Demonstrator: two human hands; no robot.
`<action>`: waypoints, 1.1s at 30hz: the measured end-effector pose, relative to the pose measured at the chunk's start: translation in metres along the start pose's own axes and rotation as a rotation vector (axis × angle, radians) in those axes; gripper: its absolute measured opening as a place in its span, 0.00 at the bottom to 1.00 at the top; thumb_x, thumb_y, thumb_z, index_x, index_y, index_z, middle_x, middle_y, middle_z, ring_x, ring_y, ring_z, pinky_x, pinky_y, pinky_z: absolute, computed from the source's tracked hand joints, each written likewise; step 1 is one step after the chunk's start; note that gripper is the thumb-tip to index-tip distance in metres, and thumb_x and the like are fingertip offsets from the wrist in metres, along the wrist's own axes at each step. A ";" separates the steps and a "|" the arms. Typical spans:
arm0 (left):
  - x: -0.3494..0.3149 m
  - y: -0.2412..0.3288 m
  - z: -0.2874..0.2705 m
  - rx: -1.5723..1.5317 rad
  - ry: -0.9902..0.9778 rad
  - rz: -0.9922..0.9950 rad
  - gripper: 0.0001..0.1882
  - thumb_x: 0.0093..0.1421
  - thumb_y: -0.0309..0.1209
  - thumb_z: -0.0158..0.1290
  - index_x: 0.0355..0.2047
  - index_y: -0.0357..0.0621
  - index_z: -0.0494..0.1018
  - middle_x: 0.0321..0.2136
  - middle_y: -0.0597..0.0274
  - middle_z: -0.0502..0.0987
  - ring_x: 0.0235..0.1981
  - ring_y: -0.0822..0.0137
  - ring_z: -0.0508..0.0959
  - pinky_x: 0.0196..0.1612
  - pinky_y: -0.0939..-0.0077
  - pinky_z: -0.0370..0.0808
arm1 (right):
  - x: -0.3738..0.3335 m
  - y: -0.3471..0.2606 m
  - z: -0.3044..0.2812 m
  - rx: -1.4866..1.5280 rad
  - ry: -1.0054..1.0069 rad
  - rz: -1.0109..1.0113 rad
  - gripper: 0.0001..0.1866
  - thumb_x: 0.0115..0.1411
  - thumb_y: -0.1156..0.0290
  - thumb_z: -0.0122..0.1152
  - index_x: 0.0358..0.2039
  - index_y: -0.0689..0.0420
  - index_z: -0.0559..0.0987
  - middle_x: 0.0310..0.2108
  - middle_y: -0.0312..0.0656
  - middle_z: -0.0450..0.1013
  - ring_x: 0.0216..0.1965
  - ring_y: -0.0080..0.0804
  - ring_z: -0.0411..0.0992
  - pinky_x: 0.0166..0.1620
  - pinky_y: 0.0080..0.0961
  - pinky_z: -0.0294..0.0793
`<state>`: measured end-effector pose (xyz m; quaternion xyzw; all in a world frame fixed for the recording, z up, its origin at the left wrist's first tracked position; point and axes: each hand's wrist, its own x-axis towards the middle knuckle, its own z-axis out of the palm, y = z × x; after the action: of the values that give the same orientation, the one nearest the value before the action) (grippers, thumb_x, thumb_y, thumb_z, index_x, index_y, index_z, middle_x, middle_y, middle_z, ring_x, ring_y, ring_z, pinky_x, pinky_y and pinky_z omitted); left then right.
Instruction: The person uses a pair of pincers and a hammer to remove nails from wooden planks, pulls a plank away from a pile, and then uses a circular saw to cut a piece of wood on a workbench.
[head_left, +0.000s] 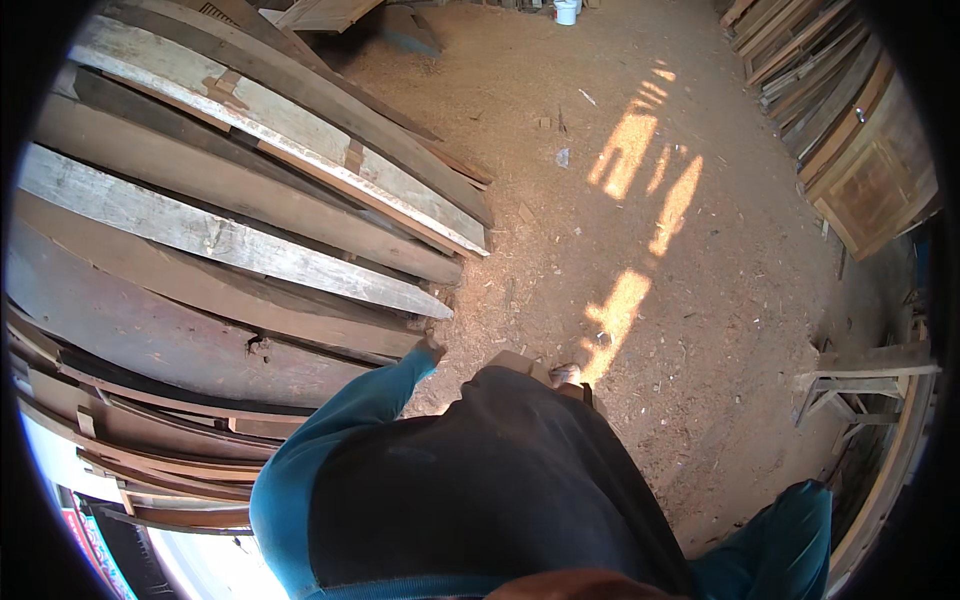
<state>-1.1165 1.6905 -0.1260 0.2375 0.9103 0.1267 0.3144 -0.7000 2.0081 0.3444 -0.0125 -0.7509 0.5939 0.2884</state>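
My left arm, in a teal sleeve, reaches forward along my left side. My left hand [433, 348] is small and dark beside the lower ends of the stacked planks [330, 275]; its fingers are too unclear to show whether they grip anything. On the right, only a bent teal sleeve [775, 545] shows, and my right hand is out of sight. A tan, flat-faced piece [522, 364], apparently wood, sticks out beyond the front of my dark top. Part of a foot [566, 374] shows beside it.
Long boards lean in a dense row at the left. More boards [800, 50] and a panelled wooden door [880, 185] stand at the right, above a wooden bench [870, 370]. Shavings and scraps litter the dirt floor [720, 300]. A white bucket [565, 12] stands far off.
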 end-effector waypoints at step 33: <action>0.718 0.970 -0.063 -0.143 -0.217 0.368 0.22 0.57 0.50 0.57 0.37 0.42 0.76 0.31 0.49 0.80 0.36 0.54 0.80 0.41 0.60 0.76 | 0.576 0.532 -0.617 -0.011 0.133 0.506 0.14 0.57 0.65 0.67 0.38 0.62 0.79 0.27 0.42 0.75 0.29 0.31 0.74 0.32 0.26 0.73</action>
<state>-1.3090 2.8825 -0.0761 0.3888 0.8014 0.2196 0.3980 -1.0756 2.9184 0.1860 -0.2405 -0.7065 0.6411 0.1791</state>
